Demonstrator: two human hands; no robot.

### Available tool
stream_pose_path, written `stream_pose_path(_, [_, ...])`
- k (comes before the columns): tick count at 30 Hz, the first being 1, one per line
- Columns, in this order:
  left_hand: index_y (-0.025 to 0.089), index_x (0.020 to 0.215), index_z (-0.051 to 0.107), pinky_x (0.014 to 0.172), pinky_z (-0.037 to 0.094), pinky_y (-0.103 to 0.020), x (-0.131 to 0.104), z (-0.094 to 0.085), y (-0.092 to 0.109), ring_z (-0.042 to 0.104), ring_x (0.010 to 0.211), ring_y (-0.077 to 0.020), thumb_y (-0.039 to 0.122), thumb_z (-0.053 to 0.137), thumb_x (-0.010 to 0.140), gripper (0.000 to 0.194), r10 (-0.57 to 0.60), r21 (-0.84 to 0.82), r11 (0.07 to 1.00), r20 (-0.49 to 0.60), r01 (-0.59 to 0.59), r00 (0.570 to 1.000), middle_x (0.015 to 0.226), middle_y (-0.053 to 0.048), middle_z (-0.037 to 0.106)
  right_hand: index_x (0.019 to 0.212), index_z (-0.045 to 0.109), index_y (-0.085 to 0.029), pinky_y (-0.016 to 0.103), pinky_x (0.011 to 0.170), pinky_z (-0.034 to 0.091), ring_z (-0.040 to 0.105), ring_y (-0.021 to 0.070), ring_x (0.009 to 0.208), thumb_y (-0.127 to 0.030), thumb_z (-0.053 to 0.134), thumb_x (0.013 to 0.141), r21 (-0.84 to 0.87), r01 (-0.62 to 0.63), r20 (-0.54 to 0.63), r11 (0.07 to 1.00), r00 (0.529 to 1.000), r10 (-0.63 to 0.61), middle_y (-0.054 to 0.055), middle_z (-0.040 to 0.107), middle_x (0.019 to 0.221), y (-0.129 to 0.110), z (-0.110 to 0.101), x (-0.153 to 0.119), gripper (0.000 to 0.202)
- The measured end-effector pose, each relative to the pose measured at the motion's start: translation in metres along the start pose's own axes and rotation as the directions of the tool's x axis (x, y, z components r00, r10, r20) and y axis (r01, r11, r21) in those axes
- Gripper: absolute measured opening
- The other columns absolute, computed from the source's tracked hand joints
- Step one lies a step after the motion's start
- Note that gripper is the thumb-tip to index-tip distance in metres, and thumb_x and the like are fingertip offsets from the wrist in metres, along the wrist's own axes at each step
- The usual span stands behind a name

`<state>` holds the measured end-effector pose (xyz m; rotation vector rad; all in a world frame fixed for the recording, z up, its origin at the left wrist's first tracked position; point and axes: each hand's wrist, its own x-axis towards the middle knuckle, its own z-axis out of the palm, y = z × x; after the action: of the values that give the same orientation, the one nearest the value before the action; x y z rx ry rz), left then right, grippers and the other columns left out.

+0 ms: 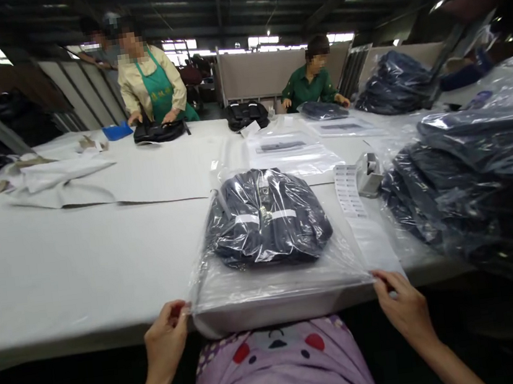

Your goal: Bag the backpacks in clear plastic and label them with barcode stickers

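- One dark backpack point(269, 240) lay inside one clear plastic bag point(268, 285) on the white table point(82, 263), before the wearer, open-looking edge nearest.
- Left hand point(166, 337) pinched the film's near left corner; right hand point(404, 305) pinched the near right corner, film stretched between.
- Judged: backpack soft, moderately light, squashable; film thin, slippery, easily torn. Best hold: film by its corners, backpack from beneath, both sides.
- Counted: two pale bands point(283, 214) on the backpack; one label sheet point(348, 190); two black bags point(247, 113) at the far side.
- Right-hand heap point(466, 191) of bagged goods: too overlapped to count.
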<state>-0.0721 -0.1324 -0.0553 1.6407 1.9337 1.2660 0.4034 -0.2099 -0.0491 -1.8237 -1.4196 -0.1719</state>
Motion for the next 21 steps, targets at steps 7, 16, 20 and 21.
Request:
stream_pose_path(7, [0.020, 0.085, 0.049, 0.044, 0.047, -0.025, 0.006, -0.003, 0.026, 0.058, 0.046, -0.0169, 0.051, 0.055, 0.075, 0.033, -0.219, -0.312, 0.927, 0.003, 0.209, 0.976, 0.059, 0.001, 0.063, 0.106, 0.046, -0.019, 0.034, 0.063, 0.054, 0.066, 0.0220, 0.064, -0.046, 0.058, 0.073, 0.498, -0.537, 0.212, 0.680, 0.836, 0.506, 0.003, 0.068, 0.069, -0.038, 0.018, 0.023, 0.045])
stream_pose_path(16, [0.017, 0.082, 0.051, 0.039, 0.047, -0.022, -0.009, 0.006, 0.012, 0.058, 0.046, -0.0161, 0.046, 0.067, 0.065, 0.037, -0.346, -0.456, 0.825, 0.058, 0.334, 0.936, 0.056, 0.000, 0.061, 0.093, 0.063, -0.019, 0.036, 0.062, 0.050, 0.062, 0.0214, 0.060, -0.047, 0.051, 0.072, 0.182, -0.517, 0.176, 0.837, 0.854, 0.489, 0.002, 0.064, 0.062, -0.012, 0.004, 0.002, 0.037])
stream_pose_path(20, [0.018, 0.086, 0.048, 0.041, 0.049, -0.022, -0.023, 0.015, 0.026, 0.065, 0.056, -0.0196, 0.035, 0.068, 0.068, 0.032, -0.470, -0.647, 0.651, 0.066, 0.396, 0.880, 0.066, 0.000, 0.064, 0.095, 0.051, -0.021, 0.031, 0.062, 0.054, 0.067, 0.0201, 0.073, -0.045, 0.057, 0.071, 0.594, -0.639, 0.310, 0.490, 0.743, 0.593, 0.000, 0.065, 0.076, -0.024, 0.014, -0.002, 0.034])
stream_pose_path(21, [0.018, 0.087, 0.048, 0.040, 0.049, -0.021, -0.027, 0.019, 0.034, 0.066, 0.057, -0.0199, 0.030, 0.069, 0.068, 0.030, -0.513, -0.683, 0.584, 0.108, 0.439, 0.852, 0.067, 0.000, 0.064, 0.098, 0.048, -0.022, 0.029, 0.060, 0.055, 0.067, 0.0197, 0.074, -0.043, 0.060, 0.070, 0.647, -0.650, 0.340, 0.398, 0.714, 0.612, -0.001, 0.065, 0.078, -0.030, 0.015, -0.001, 0.037])
